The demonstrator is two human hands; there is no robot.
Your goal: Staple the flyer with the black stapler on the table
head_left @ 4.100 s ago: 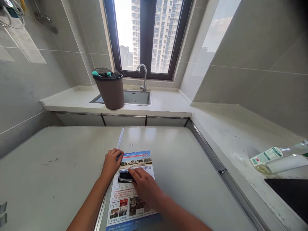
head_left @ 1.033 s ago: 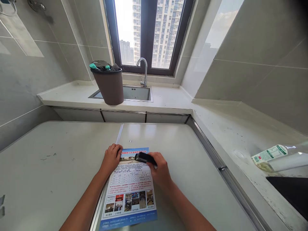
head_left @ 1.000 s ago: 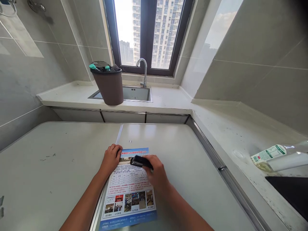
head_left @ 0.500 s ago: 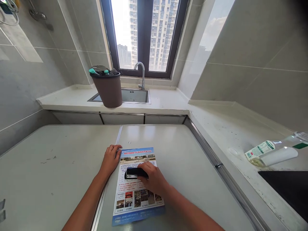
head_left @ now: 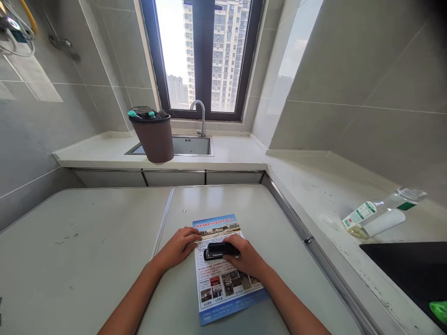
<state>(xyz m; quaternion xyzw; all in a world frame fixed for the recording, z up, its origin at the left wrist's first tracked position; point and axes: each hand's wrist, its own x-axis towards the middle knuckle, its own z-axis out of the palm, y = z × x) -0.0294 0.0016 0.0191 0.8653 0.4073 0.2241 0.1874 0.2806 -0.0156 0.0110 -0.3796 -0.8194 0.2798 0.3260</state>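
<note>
My right hand [head_left: 247, 257] is closed around the rear part of a black stapler [head_left: 218, 250], whose front end points left. The stapler lies over the middle of a printed leaflet [head_left: 218, 306] with a blue header, text and small photos. My left hand [head_left: 182, 245] rests at the leaflet's upper left edge, fingers stretched out toward the right and touching the paper. Just beyond the leaflet, two tiny staple-like bits [head_left: 184, 211] lie on the pale tabletop [head_left: 94, 260]. The stapler's underside is hidden.
A brown bin [head_left: 153, 139] with bottles in it stands at the edge of the sink [head_left: 193, 146], near a tap [head_left: 200, 116]. On the right counter [head_left: 307, 186] a clear bottle [head_left: 382, 214] lies on its side, near a black panel [head_left: 401, 265] and something green [head_left: 439, 311].
The leaflet has shifted right relative to the table seam, together with both hands and the stapler. My left hand has turned more toward the right. The camera view has also shifted slightly.
</note>
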